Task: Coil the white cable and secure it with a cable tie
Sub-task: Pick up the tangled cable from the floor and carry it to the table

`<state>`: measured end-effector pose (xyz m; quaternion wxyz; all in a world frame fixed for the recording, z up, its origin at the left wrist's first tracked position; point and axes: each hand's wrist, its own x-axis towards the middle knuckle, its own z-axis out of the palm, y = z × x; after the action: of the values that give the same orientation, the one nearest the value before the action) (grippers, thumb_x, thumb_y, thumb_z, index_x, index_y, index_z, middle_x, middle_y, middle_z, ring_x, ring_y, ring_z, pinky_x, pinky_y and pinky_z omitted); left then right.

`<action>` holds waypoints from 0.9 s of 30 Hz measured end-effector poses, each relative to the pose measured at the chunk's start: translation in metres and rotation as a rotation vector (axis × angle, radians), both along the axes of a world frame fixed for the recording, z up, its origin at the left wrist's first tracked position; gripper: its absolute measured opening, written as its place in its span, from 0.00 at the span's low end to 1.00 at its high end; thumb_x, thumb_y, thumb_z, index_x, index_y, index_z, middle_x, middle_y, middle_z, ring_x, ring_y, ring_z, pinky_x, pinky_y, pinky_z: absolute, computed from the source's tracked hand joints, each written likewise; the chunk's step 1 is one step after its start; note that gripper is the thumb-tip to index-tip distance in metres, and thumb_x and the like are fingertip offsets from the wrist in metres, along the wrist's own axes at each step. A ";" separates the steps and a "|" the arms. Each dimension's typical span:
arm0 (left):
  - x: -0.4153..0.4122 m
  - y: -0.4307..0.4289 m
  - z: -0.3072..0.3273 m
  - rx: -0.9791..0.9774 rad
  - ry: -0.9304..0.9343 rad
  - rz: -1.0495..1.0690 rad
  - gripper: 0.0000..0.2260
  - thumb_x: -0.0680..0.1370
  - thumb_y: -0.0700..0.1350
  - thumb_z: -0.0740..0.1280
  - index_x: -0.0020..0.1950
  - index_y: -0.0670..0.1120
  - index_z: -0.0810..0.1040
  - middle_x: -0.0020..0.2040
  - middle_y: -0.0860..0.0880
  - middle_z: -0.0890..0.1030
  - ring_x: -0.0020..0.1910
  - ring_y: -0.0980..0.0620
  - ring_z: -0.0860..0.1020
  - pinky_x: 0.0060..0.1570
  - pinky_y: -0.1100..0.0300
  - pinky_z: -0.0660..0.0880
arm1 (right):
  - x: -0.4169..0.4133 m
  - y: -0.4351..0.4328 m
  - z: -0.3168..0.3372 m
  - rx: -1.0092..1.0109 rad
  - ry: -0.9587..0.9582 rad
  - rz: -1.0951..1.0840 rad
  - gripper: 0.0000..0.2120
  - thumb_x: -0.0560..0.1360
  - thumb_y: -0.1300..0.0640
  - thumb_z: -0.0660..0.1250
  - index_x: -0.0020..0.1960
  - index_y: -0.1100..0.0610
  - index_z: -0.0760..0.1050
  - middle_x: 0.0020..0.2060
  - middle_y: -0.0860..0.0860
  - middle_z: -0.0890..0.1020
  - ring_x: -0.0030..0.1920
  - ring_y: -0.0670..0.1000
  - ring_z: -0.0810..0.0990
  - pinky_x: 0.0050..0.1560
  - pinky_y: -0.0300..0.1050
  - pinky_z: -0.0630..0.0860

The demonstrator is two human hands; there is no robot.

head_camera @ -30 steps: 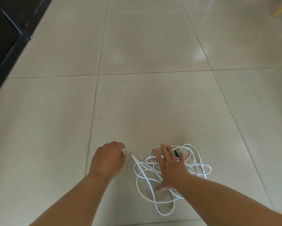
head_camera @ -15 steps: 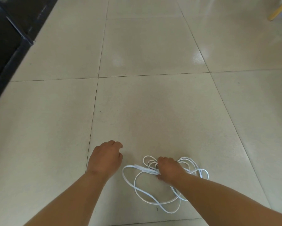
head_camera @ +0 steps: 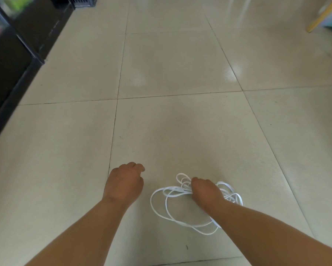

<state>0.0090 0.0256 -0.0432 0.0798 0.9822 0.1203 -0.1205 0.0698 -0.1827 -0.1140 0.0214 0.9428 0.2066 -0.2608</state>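
A flat white cable (head_camera: 162, 209) lies in a loose tangle of loops on the tiled floor near the bottom of the view. My right hand (head_camera: 205, 191) is closed over the middle of the bundle, gripping several strands, with small loops sticking out beyond the knuckles. My left hand (head_camera: 124, 182) hovers a short way to the left of the cable with its fingers curled in and nothing visible in it. No cable tie is visible; a green piece seen earlier is now hidden under my right hand.
Beige glossy floor tiles (head_camera: 170, 127) stretch ahead. A black cabinet base (head_camera: 9, 77) runs along the left edge. A yellow furniture leg (head_camera: 323, 15) and a pale blue object stand at the far right.
My right hand went from flat and spread on the cable to a fist gripping the strands, and the loops have drawn together. The left hand barely moved. The view tilted up slightly.
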 end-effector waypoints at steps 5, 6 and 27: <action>0.025 0.004 0.036 0.019 -0.121 -0.028 0.15 0.79 0.45 0.55 0.63 0.49 0.74 0.59 0.51 0.78 0.56 0.49 0.76 0.58 0.57 0.68 | 0.034 0.005 0.049 0.023 -0.148 -0.003 0.10 0.76 0.66 0.56 0.56 0.61 0.71 0.53 0.57 0.80 0.55 0.59 0.78 0.52 0.49 0.73; 0.031 0.005 0.048 0.028 -0.145 -0.042 0.14 0.79 0.45 0.55 0.63 0.49 0.74 0.58 0.51 0.79 0.55 0.49 0.76 0.57 0.56 0.68 | 0.041 0.006 0.065 0.021 -0.179 -0.005 0.10 0.76 0.66 0.56 0.55 0.61 0.71 0.52 0.57 0.81 0.55 0.59 0.78 0.52 0.49 0.74; 0.126 0.006 0.683 0.104 -0.402 -0.210 0.13 0.79 0.46 0.53 0.56 0.45 0.75 0.51 0.47 0.77 0.50 0.45 0.75 0.47 0.54 0.71 | 0.100 0.002 0.718 0.022 -0.384 -0.175 0.09 0.76 0.64 0.58 0.56 0.60 0.70 0.52 0.55 0.81 0.53 0.58 0.79 0.48 0.46 0.71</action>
<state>0.1350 0.0314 0.6394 0.0384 0.9963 0.0050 0.0761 0.1696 -0.1803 0.6040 0.0274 0.9897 0.1187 -0.0747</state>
